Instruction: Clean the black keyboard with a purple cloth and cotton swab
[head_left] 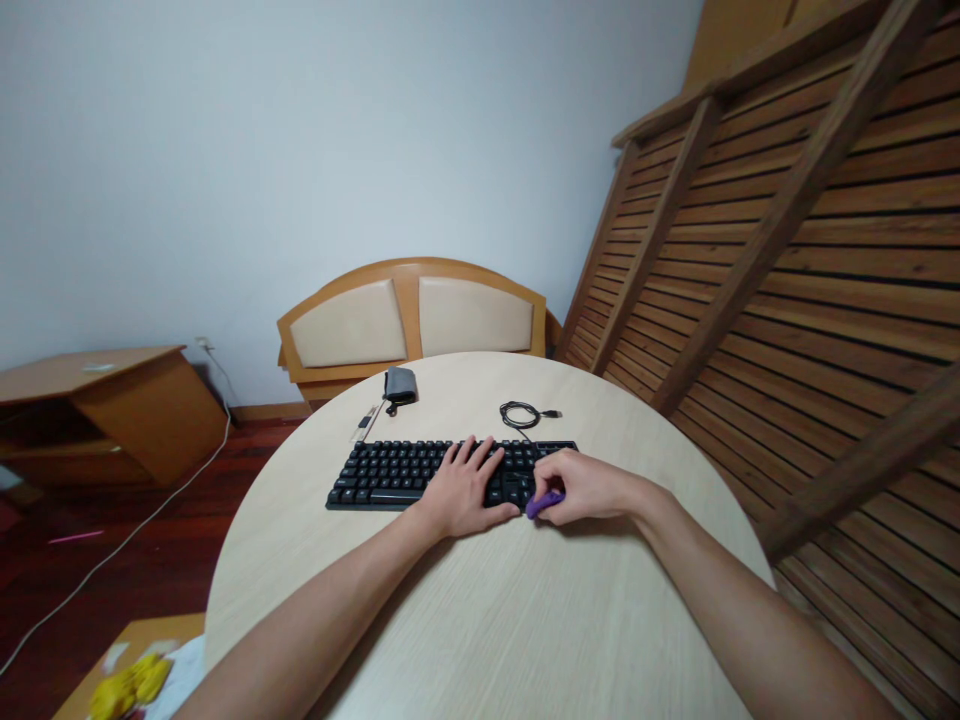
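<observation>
Pale wall (300,150) behind round wood-grain table (570,620). Step in hand, by judgement: wiping at keyboard's near right edge. Next move: likely calling for light, even pressure and a steadied board.

Left to right:
- Grey pouch (401,385), far left of tabletop.
- Black full-size computer keyboard (397,465), flat at table's middle; pale-legended keys, right-hand key block partly covered.
- Left hand (469,490), palm down on keys, fingers spread, nothing visibly gripped.
- Black USB cable (519,415), coiled, beyond keyboard.
- Purple cloth (541,505), bunched at keyboard's near right edge; pinched in right hand (585,488).
</observation>
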